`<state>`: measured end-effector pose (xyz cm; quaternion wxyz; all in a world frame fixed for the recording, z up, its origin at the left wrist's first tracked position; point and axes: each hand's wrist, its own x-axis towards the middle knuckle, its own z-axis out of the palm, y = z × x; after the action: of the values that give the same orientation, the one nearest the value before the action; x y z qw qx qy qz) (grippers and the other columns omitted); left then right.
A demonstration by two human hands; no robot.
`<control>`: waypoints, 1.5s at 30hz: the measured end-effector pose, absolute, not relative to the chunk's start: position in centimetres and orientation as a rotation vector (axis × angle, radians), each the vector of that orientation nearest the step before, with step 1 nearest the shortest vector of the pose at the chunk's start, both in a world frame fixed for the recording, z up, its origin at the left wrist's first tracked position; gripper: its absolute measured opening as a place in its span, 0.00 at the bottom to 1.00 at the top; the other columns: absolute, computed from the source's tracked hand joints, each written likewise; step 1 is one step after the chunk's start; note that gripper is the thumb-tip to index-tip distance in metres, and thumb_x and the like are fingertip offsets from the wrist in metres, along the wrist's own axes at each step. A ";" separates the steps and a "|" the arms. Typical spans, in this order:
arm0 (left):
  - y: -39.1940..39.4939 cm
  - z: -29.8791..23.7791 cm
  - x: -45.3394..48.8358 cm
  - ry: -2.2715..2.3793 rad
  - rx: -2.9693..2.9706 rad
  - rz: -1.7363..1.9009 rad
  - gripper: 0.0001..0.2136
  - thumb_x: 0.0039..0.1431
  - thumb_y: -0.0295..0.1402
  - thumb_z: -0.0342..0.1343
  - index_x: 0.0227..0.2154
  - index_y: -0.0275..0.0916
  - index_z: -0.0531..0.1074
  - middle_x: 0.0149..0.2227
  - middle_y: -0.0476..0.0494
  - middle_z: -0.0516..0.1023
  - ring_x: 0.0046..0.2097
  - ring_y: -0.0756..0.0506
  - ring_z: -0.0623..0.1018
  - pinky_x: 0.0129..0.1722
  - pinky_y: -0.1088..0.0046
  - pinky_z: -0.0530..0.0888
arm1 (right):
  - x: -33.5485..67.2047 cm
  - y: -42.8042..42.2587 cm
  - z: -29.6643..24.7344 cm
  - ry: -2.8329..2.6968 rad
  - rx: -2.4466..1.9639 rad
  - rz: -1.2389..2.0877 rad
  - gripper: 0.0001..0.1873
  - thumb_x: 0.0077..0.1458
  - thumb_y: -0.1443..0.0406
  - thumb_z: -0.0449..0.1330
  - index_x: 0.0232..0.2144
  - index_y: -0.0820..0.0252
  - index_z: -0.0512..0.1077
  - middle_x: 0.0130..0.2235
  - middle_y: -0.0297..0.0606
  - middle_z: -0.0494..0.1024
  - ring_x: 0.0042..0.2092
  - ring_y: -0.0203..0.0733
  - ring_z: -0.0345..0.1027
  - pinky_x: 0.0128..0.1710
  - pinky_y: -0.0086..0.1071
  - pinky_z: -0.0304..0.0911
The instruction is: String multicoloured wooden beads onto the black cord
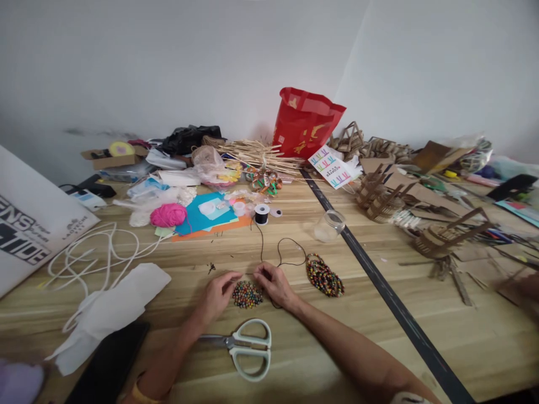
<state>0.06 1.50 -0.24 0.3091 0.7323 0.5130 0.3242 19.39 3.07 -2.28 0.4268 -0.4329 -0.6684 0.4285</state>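
Observation:
A small pile of multicoloured beads [247,295] lies on the wooden table between my two hands. My right hand [275,283], at the pile's right edge, pinches a thin black cord [261,244] that runs back to a black spool [261,214] with white ends. My left hand [219,292] is closed at the pile's left edge, its fingertips on what looks like the cord's end stretched between the hands. Strung bead loops [324,276] lie right of my right hand. White-handled scissors [248,347] rest in front of the beads, blades partly behind my left forearm.
A clear jar [329,225] stands beyond the bead loops. Pink yarn [168,215] and blue paper [206,213] lie back left, near a white cable [112,247]. A red bag [307,123] stands behind. Small woven baskets [438,238] sit right, where another person's hand [528,287] shows.

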 end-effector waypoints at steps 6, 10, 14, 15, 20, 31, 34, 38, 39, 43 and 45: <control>2.2 0.8 0.2 1.406 2.148 0.695 0.11 0.54 0.24 0.49 0.37 0.38 0.76 0.38 0.41 0.80 0.39 0.44 0.78 0.41 0.68 0.74 | 19.4 3.1 -2.5 -1.598 -1.061 1.120 0.09 0.53 0.61 0.55 0.27 0.63 0.67 0.24 0.30 0.64 0.26 0.31 0.56 0.25 0.23 0.53; 2.6 0.9 0.7 1.439 2.220 0.620 0.10 0.53 0.24 0.51 0.34 0.39 0.77 0.34 0.42 0.79 0.35 0.45 0.77 0.38 0.69 0.74 | 19.4 3.1 -2.4 -1.590 -1.059 1.133 0.10 0.53 0.61 0.55 0.27 0.63 0.66 0.24 0.30 0.64 0.26 0.31 0.56 0.25 0.23 0.54; 2.7 0.8 1.2 1.488 2.224 0.539 0.09 0.53 0.23 0.52 0.33 0.38 0.77 0.33 0.43 0.78 0.35 0.45 0.77 0.37 0.69 0.73 | 19.5 3.1 -2.3 -1.599 -1.054 1.144 0.10 0.54 0.61 0.55 0.27 0.63 0.66 0.22 0.29 0.63 0.25 0.31 0.55 0.24 0.23 0.53; 2.7 0.8 1.3 1.493 2.230 0.528 0.09 0.53 0.23 0.52 0.33 0.38 0.76 0.33 0.43 0.78 0.35 0.44 0.77 0.38 0.69 0.72 | 19.5 3.1 -2.3 -1.597 -1.053 1.151 0.10 0.54 0.60 0.55 0.27 0.63 0.66 0.22 0.29 0.63 0.25 0.31 0.55 0.23 0.23 0.53; 2.7 0.3 1.3 1.471 2.237 0.541 0.08 0.54 0.23 0.52 0.32 0.38 0.76 0.33 0.43 0.76 0.36 0.44 0.76 0.38 0.69 0.72 | 19.5 3.1 -2.3 -1.608 -1.076 1.171 0.10 0.53 0.61 0.56 0.27 0.63 0.66 0.23 0.29 0.63 0.25 0.31 0.55 0.24 0.23 0.53; 2.8 0.3 0.6 1.390 2.083 0.677 0.08 0.54 0.24 0.51 0.29 0.37 0.76 0.32 0.42 0.78 0.37 0.44 0.77 0.39 0.69 0.72 | 19.5 3.0 -1.9 -1.617 -1.071 1.214 0.10 0.53 0.61 0.56 0.26 0.63 0.66 0.22 0.29 0.64 0.24 0.30 0.55 0.24 0.23 0.52; 2.9 0.0 0.3 1.366 2.056 0.701 0.08 0.54 0.25 0.52 0.29 0.37 0.76 0.31 0.43 0.78 0.36 0.44 0.77 0.38 0.70 0.72 | 19.6 3.1 -2.0 -1.619 -1.050 1.238 0.09 0.53 0.62 0.56 0.26 0.63 0.65 0.22 0.29 0.64 0.24 0.31 0.55 0.24 0.23 0.52; 2.9 -0.3 0.0 1.332 2.042 0.715 0.08 0.55 0.25 0.52 0.28 0.36 0.76 0.31 0.42 0.77 0.35 0.45 0.76 0.38 0.70 0.71 | 19.6 3.1 -2.2 -1.610 -1.043 1.239 0.10 0.53 0.61 0.56 0.26 0.63 0.66 0.23 0.30 0.64 0.24 0.31 0.55 0.24 0.23 0.52; 2.9 -0.3 0.0 1.327 2.038 0.712 0.08 0.55 0.25 0.52 0.28 0.36 0.76 0.31 0.43 0.77 0.35 0.45 0.76 0.38 0.70 0.71 | 19.6 3.1 -2.2 -1.607 -1.047 1.236 0.11 0.53 0.60 0.56 0.26 0.63 0.66 0.23 0.30 0.64 0.24 0.31 0.55 0.24 0.24 0.52; 2.9 -0.2 -0.1 1.320 2.018 0.716 0.07 0.54 0.25 0.53 0.27 0.37 0.76 0.30 0.44 0.77 0.35 0.45 0.76 0.38 0.70 0.71 | 19.5 3.2 -2.3 -1.601 -1.044 1.251 0.12 0.53 0.59 0.57 0.26 0.63 0.65 0.23 0.30 0.64 0.24 0.31 0.55 0.24 0.24 0.52; 2.9 -0.1 -0.1 1.311 2.010 0.722 0.07 0.54 0.25 0.53 0.27 0.37 0.76 0.30 0.44 0.77 0.35 0.45 0.76 0.38 0.70 0.71 | 19.5 3.2 -2.4 -1.605 -1.047 1.261 0.12 0.53 0.58 0.57 0.26 0.63 0.66 0.23 0.30 0.64 0.24 0.31 0.55 0.24 0.25 0.52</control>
<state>-0.11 2.92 -0.14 0.3126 0.7619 0.4969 0.2737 19.53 3.17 -2.36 0.4113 -0.4159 -0.6376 0.5013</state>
